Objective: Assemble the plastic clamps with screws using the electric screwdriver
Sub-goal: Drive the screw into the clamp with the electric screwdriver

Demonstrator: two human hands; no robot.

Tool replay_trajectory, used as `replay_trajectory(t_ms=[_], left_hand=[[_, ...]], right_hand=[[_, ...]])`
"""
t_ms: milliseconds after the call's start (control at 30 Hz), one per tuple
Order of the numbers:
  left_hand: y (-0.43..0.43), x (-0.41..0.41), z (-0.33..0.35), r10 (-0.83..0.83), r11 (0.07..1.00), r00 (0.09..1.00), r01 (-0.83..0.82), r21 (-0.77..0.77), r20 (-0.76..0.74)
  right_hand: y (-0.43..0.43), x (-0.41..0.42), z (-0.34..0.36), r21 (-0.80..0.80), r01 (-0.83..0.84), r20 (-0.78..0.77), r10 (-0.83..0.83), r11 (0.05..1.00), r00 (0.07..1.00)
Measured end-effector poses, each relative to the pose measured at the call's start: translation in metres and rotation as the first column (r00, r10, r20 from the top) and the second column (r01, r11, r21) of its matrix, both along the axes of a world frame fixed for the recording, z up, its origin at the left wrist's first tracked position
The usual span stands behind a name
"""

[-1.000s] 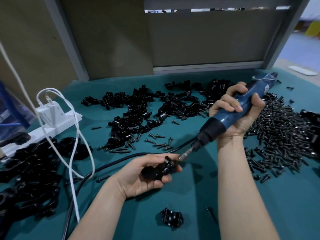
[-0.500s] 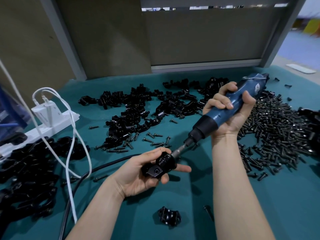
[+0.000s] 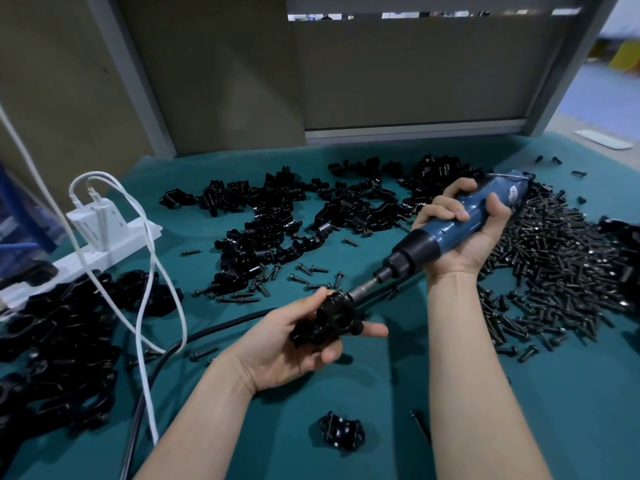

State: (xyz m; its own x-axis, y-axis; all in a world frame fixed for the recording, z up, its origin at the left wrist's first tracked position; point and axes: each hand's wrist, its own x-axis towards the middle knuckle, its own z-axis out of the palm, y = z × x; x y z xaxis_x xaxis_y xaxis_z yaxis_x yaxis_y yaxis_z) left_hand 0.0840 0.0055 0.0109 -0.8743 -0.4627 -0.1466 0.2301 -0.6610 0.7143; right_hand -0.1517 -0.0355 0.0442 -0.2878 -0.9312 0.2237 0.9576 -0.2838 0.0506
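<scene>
My left hand (image 3: 289,344) holds a black plastic clamp (image 3: 332,318) above the green table, thumb on top and fingers curled beneath it. My right hand (image 3: 464,233) grips the blue electric screwdriver (image 3: 450,230), tilted down to the left. Its metal bit (image 3: 363,289) touches the clamp's upper right side. The screw under the bit is hidden. A heap of black screws (image 3: 554,271) lies to the right, and loose clamp halves (image 3: 294,216) are spread across the middle back.
A single clamp (image 3: 341,433) lies near the front edge. Assembled clamps (image 3: 59,348) are piled at left under white cables (image 3: 145,289) from a power strip (image 3: 100,233). The screwdriver's black cord (image 3: 194,341) runs across the green mat (image 3: 381,410). Grey panels stand behind.
The clamp has turned in my left hand and the screwdriver bit has come down into contact with it. Both hands shifted slightly left.
</scene>
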Motion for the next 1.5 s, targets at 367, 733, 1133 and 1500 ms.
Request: replay_trajectory(t_ms=[367,733,1133,1500], left_hand=[[-0.003,-0.004,0.001,0.371,0.928,0.927,-0.373,0.025,0.053],[-0.001,-0.004,0.001,0.379,0.920,0.919,-0.362,0.150,-0.109],[-0.004,-0.015,-0.004,0.581,0.813,0.813,-0.582,-0.008,0.042],[-0.005,-0.014,-0.001,0.597,0.801,0.790,-0.597,-0.041,0.140]], right_hand=[[0.004,-0.013,-0.003,0.052,0.073,-0.001,-0.073,0.996,0.997],[0.003,-0.002,0.001,0.097,0.060,-0.131,-0.047,0.994,0.990],[0.007,0.016,0.032,0.087,0.136,-0.307,-0.104,0.987,0.946],[0.007,0.034,0.053,0.124,0.243,-0.425,-0.170,0.962,0.889]])
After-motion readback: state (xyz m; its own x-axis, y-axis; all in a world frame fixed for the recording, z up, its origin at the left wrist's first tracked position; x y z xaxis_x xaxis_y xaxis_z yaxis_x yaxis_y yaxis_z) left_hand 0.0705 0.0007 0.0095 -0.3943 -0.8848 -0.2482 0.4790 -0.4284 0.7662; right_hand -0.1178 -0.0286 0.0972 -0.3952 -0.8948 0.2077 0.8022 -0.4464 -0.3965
